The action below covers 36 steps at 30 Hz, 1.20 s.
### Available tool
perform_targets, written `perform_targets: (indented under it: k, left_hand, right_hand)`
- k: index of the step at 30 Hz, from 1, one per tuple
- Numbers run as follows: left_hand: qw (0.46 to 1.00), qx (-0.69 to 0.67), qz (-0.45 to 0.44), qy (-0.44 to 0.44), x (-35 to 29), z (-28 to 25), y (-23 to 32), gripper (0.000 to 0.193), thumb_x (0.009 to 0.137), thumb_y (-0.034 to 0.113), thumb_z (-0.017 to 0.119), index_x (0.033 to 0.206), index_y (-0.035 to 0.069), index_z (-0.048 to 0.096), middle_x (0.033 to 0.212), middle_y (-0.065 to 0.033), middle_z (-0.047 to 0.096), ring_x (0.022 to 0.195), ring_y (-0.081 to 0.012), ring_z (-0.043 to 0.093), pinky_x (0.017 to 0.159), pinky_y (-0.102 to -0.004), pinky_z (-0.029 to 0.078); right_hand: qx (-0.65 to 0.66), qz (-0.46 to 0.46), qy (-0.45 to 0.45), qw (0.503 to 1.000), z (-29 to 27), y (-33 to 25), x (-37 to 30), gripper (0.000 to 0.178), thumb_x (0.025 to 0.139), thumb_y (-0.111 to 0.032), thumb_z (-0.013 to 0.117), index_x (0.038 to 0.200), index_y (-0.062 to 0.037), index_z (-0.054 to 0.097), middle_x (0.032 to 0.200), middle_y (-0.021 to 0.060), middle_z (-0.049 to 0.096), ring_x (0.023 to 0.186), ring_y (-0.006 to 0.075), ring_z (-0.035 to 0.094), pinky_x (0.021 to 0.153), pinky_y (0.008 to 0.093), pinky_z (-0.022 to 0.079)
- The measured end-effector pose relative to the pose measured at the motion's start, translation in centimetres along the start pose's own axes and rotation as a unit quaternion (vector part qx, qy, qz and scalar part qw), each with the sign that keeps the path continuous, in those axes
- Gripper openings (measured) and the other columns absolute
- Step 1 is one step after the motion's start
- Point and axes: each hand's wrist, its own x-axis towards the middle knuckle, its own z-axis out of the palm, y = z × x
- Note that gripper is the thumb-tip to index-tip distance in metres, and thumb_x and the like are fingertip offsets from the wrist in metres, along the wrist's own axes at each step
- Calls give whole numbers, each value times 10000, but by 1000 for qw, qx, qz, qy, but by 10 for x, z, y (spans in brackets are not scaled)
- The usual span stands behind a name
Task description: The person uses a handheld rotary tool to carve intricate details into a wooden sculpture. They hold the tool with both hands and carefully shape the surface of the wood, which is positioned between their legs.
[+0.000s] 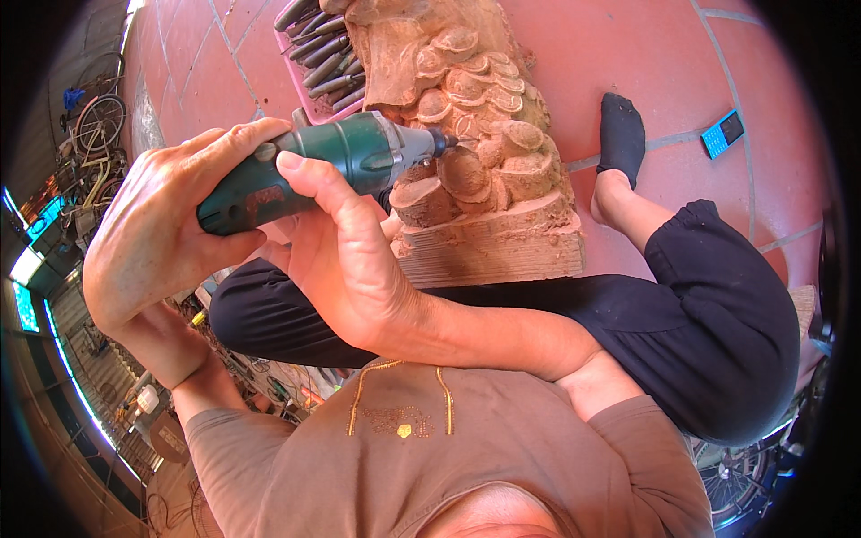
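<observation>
A green electric die grinder (345, 157) with a grey metal nose is held between both of my hands, pointing right. My left hand (166, 211) wraps round its rear end from the left. My right hand (345, 251) reaches across my body and grips the housing from the near side, thumb along its top. The thin bit at the nose meets or hovers just over a carved wooden block (489, 247) with rounded, coin-like shapes; contact I cannot tell. Wood dust lies over the carving. The fingers of my right hand are partly hidden under the grinder.
A pink tray (309, 94) full of dark-handled carving tools stands beyond the grinder. On the red tiled floor (610, 40) at the right lies a blue keypad phone (722, 134). My bent legs in dark trousers (717, 314) flank the block. Bicycles (99, 125) stand at the far left.
</observation>
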Motion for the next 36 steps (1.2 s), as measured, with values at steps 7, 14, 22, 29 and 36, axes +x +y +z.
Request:
perform_targets:
  k: [7,14,22,29,36]
  left_hand:
    - [999,12,-16,-28,0,-5,0,843,548,60,777,1367,44,580,1061,-187,697,943,-405,689,824,-427,548]
    - [999,6,5,36,-5,6,0,793,593,44,767,1364,55,581,1034,-172,691,930,-396,677,805,-435,540]
    - [998,-13,-19,65,-12,14,0,822,592,42,771,1389,56,570,1084,-178,685,968,-394,680,833,-426,542]
    - [998,-14,-23,51,-5,12,2,820,602,56,791,1391,56,565,1080,-185,685,968,-400,678,828,-427,538]
    - [998,-6,-11,60,-1,14,2,813,608,63,806,1385,62,566,1046,-181,685,939,-396,679,810,-429,534]
  right_hand:
    - [8,1,4,1000,-2,2,0,349,929,-341,710,1211,-178,585,1163,-34,624,1129,104,571,1004,357,404]
    - [10,-19,2,1000,-1,-1,2,231,960,-240,694,1161,-155,620,1113,-24,662,1091,117,621,967,384,486]
    - [-9,-19,-24,999,-1,-2,4,319,951,-264,688,1218,-132,573,1144,-9,624,1133,129,590,999,388,458]
    - [2,-29,-28,999,-3,-5,8,299,954,-261,677,1202,-121,585,1145,2,632,1110,137,598,978,379,466]
    - [20,-25,-31,999,-2,-10,6,259,967,-232,675,1191,-126,597,1117,-22,656,1095,115,608,993,362,474]
